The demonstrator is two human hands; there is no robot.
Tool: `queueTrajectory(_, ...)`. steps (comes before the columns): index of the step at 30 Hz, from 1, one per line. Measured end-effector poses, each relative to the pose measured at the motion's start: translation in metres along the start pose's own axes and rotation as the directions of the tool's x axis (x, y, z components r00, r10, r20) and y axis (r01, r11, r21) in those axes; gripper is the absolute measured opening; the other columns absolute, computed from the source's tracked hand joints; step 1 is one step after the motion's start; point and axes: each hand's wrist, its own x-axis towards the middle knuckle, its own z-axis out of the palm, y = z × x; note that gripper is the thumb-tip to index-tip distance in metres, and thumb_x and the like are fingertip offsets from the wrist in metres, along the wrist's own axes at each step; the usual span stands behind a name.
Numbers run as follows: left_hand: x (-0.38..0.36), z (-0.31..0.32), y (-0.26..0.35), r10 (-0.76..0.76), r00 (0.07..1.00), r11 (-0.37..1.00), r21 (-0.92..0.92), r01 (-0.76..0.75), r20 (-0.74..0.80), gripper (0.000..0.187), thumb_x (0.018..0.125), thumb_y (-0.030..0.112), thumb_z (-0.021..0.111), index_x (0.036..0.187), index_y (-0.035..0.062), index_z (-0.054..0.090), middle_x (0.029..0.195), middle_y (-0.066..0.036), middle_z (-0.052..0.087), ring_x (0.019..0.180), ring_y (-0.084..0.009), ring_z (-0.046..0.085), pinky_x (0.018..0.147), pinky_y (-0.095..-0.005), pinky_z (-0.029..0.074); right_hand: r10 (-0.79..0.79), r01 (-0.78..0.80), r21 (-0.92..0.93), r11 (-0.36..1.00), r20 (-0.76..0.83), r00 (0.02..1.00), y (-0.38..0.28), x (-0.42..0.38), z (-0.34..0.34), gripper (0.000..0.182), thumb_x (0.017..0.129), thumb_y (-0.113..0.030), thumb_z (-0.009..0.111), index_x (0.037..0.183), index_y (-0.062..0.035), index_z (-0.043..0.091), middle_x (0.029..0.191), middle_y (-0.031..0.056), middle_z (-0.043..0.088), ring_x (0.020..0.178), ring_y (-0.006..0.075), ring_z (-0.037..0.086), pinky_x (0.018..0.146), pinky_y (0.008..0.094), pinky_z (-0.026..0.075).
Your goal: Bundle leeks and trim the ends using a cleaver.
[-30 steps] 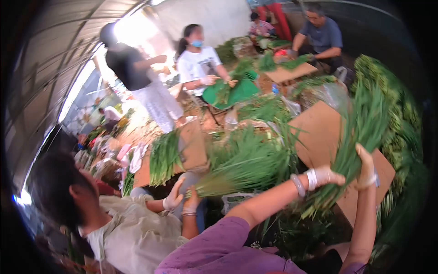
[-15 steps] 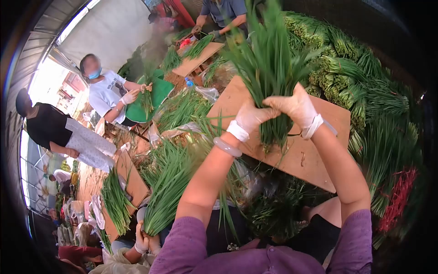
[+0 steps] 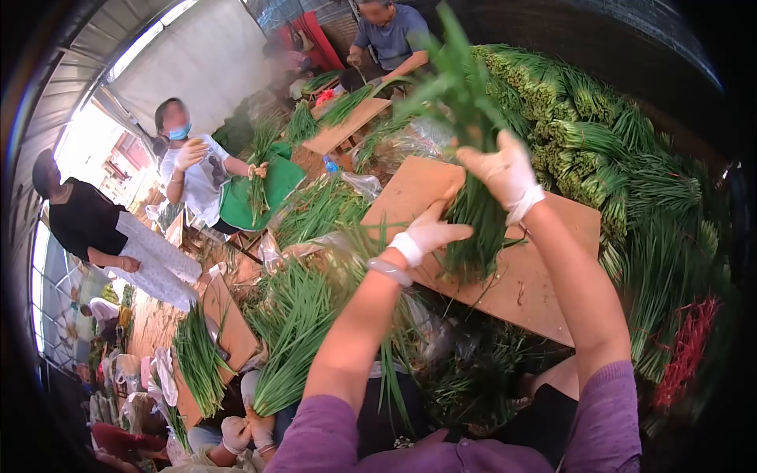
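Note:
A bunch of long green leafy stalks [image 3: 471,213] stands upright over a tan board [image 3: 544,276], its upper leaves blurred. My right hand [image 3: 505,172], in a pale glove, grips the bunch high on its right side. Against the lower left side of the bunch is my left hand [image 3: 432,230], also gloved, with its thumb and fingers apart. A pale bangle and a white band circle my left wrist.
Bundled greens [image 3: 583,142] are piled at the right, with red ties [image 3: 688,355] below. Loose greens [image 3: 296,331] lie left of my arm, near a co-worker's gloved hands [image 3: 236,433]. Other people sit or stand at the left and the back.
My right hand has shifted up slightly along the bunch, and my left hand has moved lower and loosened. The seated person in white has raised one gloved hand.

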Motion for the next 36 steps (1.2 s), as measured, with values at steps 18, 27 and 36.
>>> queueTrajectory(18, -0.115, -0.059, -0.051, -0.178, 0.980, 0.970, 0.181, 0.160, 0.092, 0.072, 0.074, 0.033, 0.070, 0.136, 0.0085, 0.042, 0.127, -0.019, 0.052, 0.120, -0.0294, 0.049, 0.102, -0.0347, 0.036, 0.454, -0.452, 0.119, 0.884, 0.012, 0.891, -0.031, -0.028, 0.000, 0.031, 0.080, -0.009, 0.066, 0.108, 0.0011, 0.055, 0.090, 0.0064, 0.061, 0.072, 0.0110, 0.056, 0.066, 0.0264, 0.049)
queueTrajectory(27, -0.117, 0.023, 0.061, 0.351, 0.923, 0.892, -0.244, -0.381, -0.161, 0.076, 0.061, 0.023, 0.084, 0.121, -0.0043, 0.048, 0.120, -0.013, 0.054, 0.111, -0.0196, 0.050, 0.097, -0.0338, 0.039, 0.207, -0.230, 0.042, 0.972, 0.302, 0.931, -0.091, -0.086, 0.045, 0.046, 0.076, -0.008, 0.069, 0.118, -0.0006, 0.052, 0.103, 0.0072, 0.061, 0.091, 0.0147, 0.055, 0.082, 0.0317, 0.046)
queueTrajectory(36, -0.202, 0.036, 0.074, 0.160, 0.985, 0.646, -0.762, -0.051, 0.070, 0.031, 0.071, 0.010, 0.069, 0.097, -0.0047, 0.064, 0.086, -0.012, 0.066, 0.087, -0.0205, 0.062, 0.082, -0.0318, 0.049, 0.623, -0.698, -0.163, 0.697, 0.619, 0.477, -0.132, -0.113, 0.061, 0.037, 0.079, -0.041, 0.065, 0.102, -0.0121, 0.064, 0.067, 0.0008, 0.059, 0.054, 0.0123, 0.056, 0.049, 0.0256, 0.044)
